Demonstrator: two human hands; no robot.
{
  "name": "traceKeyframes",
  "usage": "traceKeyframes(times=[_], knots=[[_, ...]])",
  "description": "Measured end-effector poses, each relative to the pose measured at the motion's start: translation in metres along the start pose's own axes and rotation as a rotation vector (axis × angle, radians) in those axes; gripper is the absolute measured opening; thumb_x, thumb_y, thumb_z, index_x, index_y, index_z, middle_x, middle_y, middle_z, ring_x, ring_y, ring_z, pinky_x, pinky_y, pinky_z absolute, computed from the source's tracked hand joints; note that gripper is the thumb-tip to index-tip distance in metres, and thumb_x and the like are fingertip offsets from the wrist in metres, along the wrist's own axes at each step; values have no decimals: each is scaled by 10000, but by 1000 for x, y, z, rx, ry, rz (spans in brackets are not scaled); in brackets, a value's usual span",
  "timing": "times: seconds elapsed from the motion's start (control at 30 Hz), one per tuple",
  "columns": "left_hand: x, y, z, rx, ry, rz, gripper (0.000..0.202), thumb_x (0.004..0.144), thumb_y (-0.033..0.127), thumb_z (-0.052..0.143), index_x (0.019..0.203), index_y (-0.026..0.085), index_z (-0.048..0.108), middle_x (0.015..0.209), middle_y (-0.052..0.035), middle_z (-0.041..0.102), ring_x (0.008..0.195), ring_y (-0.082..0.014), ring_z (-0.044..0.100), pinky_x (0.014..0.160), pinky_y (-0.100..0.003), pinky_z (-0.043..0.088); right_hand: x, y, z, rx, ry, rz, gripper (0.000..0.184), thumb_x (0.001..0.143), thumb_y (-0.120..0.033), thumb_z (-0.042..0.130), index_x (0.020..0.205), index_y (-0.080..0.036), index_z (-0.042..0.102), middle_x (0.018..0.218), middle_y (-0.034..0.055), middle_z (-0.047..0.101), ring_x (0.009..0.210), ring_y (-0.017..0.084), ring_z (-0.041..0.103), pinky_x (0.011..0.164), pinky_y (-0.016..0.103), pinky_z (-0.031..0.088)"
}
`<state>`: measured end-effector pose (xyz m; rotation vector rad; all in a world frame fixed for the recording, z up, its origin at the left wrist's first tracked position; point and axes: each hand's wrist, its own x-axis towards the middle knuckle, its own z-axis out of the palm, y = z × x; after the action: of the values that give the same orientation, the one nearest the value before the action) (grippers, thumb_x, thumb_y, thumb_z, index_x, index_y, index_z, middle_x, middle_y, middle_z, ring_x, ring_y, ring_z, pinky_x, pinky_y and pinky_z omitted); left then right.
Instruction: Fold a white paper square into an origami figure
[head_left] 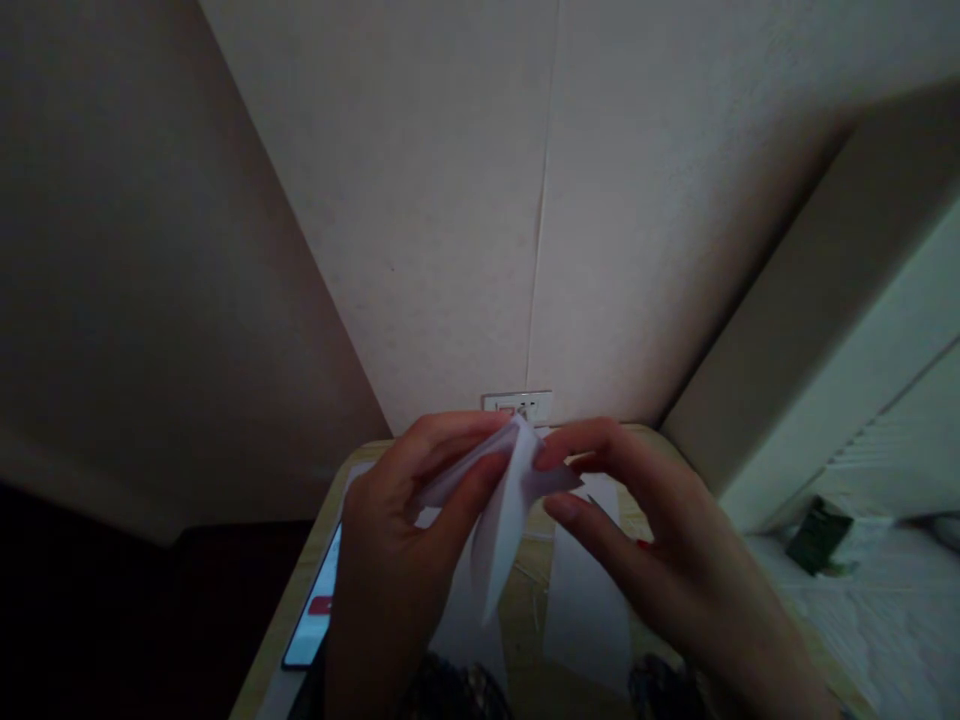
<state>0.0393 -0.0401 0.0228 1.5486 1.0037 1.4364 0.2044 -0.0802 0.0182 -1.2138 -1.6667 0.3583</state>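
The folding is looking partway done. The white paper (501,530) is showing some bends, so a bit of work is in it. But its flaps are standing apart & it isn't lying flat, so there's prob. more pressing down left. Can't tell how many folds it's having, b/c fingers are hiding part of it.

It's being held up in the air b/w both hands, over the wood table (525,665). The L hand (409,530) is pinching it tight, w/ the thumb on the near side & the fingers going behind. The R hand (660,520) is touching it w/ a finger near the top, & its thumb is sitting close under a little flap poking out to the R. Can't tell if that finger & thumb are squeezing the flap or just going round it.

The paper is looking thin & plain, w/ no marks showing. The top is making a point, & one long flap is hanging down to a narrow tip.

Below, a flat white sheet (581,590) is lying on the R side. A smartphone (315,625) w/ its screen lit is lying by the L edge. Behind, a wall socket (540,403) is peeking out.
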Motion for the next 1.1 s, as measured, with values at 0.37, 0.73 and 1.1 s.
traceKeyframes(times=[0.37, 0.73, 1.1], knots=[[0, 3, 2, 101, -54, 95, 251, 841, 127, 773, 863, 375, 811, 825, 151, 832, 779, -94, 768, 742, -140, 578, 5, 1, 3, 91, 108, 76, 62, 899, -201, 696, 892, -245, 654, 780, -28, 765, 722, 149, 726, 664, 250, 568], [4, 3, -2, 200, -157, 102, 109, 906, 249, 734, 836, 309, 794, 801, 95, 836, 718, -125, 752, 696, -195, 570, 9, -2, -5, 50, 13, 22, 102, 887, -158, 702, 830, -240, 680, 737, -54, 783, 686, 123, 739, 646, 199, 557], [3, 6, 4, 128, -134, 6, 161, 832, 159, 726, 714, 268, 725, 689, 111, 783, 650, -105, 725, 648, -172, 546, 9, -2, -7, 65, 41, 26, 92, 856, -167, 739, 793, -228, 710, 696, -84, 767, 635, 70, 713, 623, 118, 522]])
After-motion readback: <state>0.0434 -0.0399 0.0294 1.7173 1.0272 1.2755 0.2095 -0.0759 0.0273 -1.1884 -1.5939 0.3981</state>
